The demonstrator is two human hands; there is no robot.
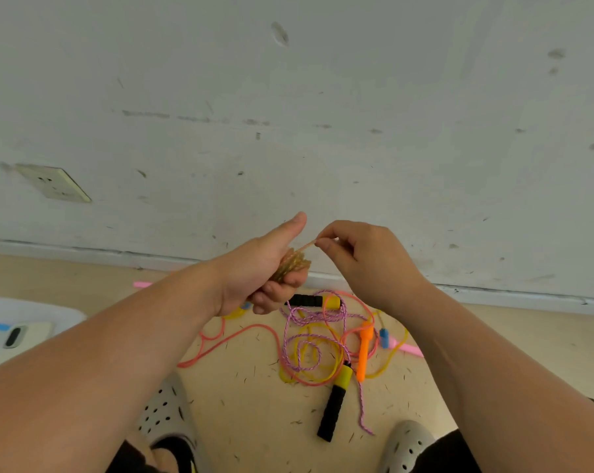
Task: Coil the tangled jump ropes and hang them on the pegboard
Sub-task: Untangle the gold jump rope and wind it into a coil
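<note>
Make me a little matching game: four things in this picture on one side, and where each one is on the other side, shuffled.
Things:
1. tan rope
2. orange handle
3. wall socket
4. phone

Places:
a. on the white tray, far left
b. low on the wall, at the left
c. bunched in the left hand
d. on the floor amid the tangled ropes

Pairs: 1-c, 2-d, 3-b, 4-a.

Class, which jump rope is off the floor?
The tan rope: its coil sits in the left hand, and the right hand pinches its strand. The coral rope, yellow rope and purple rope lie tangled on the floor.
</note>
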